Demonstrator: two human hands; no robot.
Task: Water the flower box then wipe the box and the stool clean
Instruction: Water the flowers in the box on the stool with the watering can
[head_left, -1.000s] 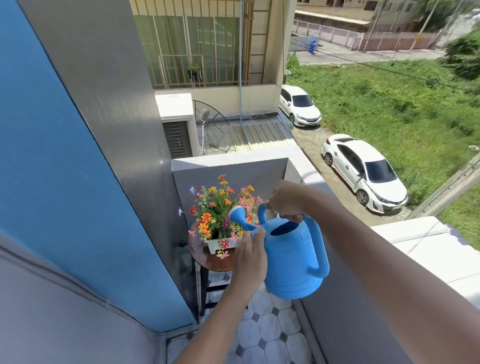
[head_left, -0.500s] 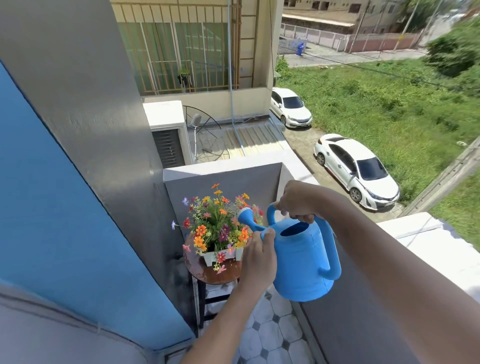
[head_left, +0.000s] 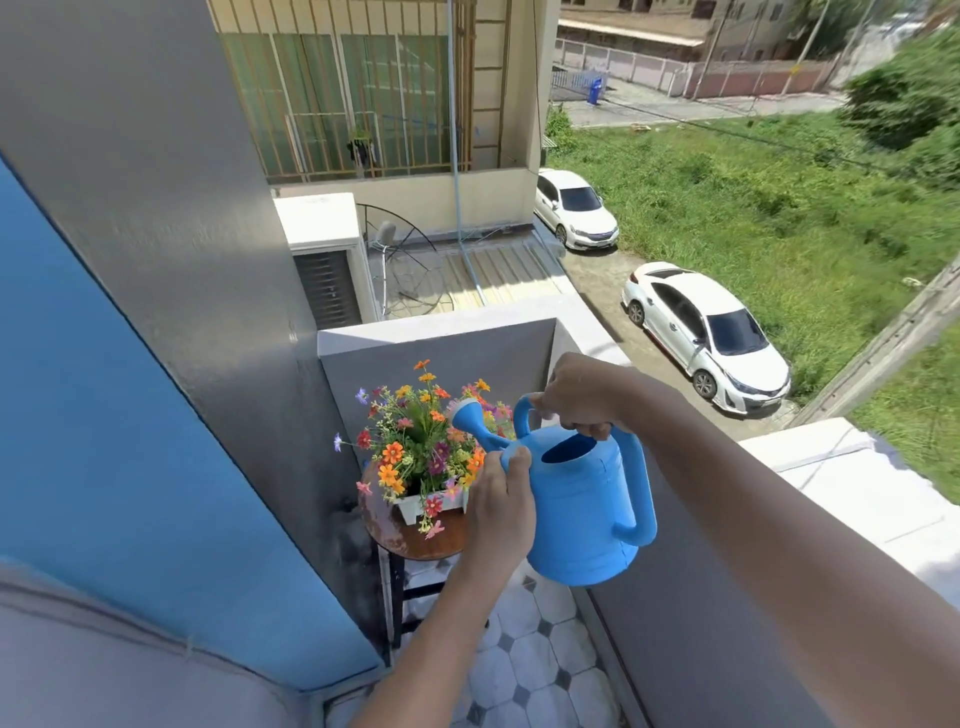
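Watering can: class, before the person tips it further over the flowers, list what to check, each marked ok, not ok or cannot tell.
1. Right hand grips the top handle: ok.
2. Left hand steadies the watering can at the spout base: ok.
3. Spout rose sits over the flowers: ok.
4. Flower box rests on the stool: ok.
5. Water in the can: cannot tell.

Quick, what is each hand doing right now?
Left hand: closed around the spout base of the blue watering can.
Right hand: closed on the can's top handle, over the flower box.
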